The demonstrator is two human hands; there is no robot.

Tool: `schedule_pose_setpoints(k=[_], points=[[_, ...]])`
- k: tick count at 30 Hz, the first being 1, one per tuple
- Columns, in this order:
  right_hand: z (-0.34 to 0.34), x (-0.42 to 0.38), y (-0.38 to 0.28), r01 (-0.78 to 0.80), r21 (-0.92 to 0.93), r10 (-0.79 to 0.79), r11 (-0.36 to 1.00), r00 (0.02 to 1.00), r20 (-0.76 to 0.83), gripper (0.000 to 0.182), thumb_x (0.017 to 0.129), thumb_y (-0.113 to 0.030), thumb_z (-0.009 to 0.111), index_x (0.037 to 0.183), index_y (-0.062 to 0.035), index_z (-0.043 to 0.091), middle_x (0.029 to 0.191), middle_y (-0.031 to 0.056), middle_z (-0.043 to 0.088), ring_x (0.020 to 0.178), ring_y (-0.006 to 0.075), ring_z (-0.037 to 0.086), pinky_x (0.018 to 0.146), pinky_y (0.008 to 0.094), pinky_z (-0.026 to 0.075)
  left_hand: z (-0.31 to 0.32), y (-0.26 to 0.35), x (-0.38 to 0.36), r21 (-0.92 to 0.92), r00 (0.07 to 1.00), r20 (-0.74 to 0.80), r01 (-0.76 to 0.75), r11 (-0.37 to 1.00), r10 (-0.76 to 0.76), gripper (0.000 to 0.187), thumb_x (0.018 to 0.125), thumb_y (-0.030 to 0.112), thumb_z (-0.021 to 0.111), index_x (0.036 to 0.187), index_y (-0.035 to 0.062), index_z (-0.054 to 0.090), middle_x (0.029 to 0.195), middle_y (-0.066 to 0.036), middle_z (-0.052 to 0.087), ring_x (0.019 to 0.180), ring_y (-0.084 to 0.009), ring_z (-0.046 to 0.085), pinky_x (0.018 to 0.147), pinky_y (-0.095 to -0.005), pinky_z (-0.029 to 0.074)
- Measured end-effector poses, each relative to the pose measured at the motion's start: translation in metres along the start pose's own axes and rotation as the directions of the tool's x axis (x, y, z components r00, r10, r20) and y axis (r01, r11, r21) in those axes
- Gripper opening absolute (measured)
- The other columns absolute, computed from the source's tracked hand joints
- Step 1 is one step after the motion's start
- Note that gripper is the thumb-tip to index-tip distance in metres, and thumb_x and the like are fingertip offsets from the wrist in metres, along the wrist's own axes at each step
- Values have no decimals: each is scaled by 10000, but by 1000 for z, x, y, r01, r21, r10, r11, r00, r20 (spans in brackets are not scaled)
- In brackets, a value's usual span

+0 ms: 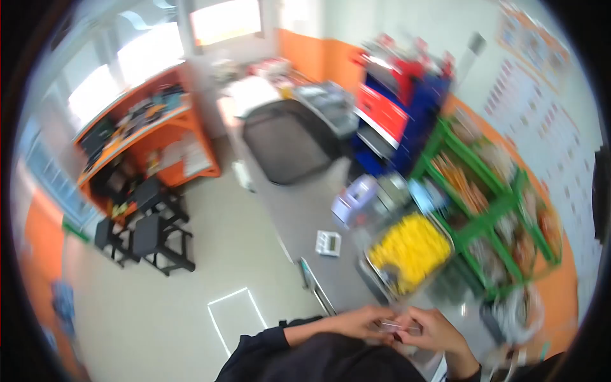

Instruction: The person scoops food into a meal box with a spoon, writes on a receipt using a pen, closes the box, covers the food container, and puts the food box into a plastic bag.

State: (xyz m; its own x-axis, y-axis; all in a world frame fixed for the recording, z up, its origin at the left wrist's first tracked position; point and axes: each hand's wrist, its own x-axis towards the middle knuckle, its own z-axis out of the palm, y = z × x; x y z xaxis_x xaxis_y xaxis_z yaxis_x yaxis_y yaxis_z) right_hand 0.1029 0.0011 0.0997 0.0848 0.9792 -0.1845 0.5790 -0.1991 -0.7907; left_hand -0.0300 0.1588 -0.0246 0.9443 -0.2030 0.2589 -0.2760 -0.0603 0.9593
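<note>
My left hand (363,322) and my right hand (434,329) meet low in the view, close to my body. Fingers of both are closed round a small, clear-looking thing (391,326); blur and the fingers hide what it is. Just beyond them a metal tray (387,294) holds a heap of yellow pieces (412,249), with a dark grey thing lying at its near left corner. A small white device with a display (328,243), like a timer, lies on the grey worktop (289,210) left of the tray.
A purple-and-white device (355,198) stands behind the tray. Farther along lies a large black case (289,141). A green rack (484,219) with bags and a blue cabinet (407,137) line the right. Black stools (159,240) and an orange shelf (143,137) stand left.
</note>
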Motion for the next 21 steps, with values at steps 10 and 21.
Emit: schedule_pose_setpoints(k=[10,21], points=[[66,-113,35,-219,279,299,935,911,-284,214,826,-97,680,1025,-64,608,886,67,711,851,256,683,768,338,510,18,-31,1,145,876,252,387,911,-412,405,882,236,684,1225,46,579,1131,-117,649,1079,-241,613,932,-347,481],[115,-95,145,-388,-141,88,911,517,-852,172,803,-32,645,966,-56,694,955,118,685,920,303,626,825,391,485,21,-39,12,124,908,93,396,910,-408,383,908,232,655,1229,39,575,1163,-110,641,1080,-231,615,949,-347,478]])
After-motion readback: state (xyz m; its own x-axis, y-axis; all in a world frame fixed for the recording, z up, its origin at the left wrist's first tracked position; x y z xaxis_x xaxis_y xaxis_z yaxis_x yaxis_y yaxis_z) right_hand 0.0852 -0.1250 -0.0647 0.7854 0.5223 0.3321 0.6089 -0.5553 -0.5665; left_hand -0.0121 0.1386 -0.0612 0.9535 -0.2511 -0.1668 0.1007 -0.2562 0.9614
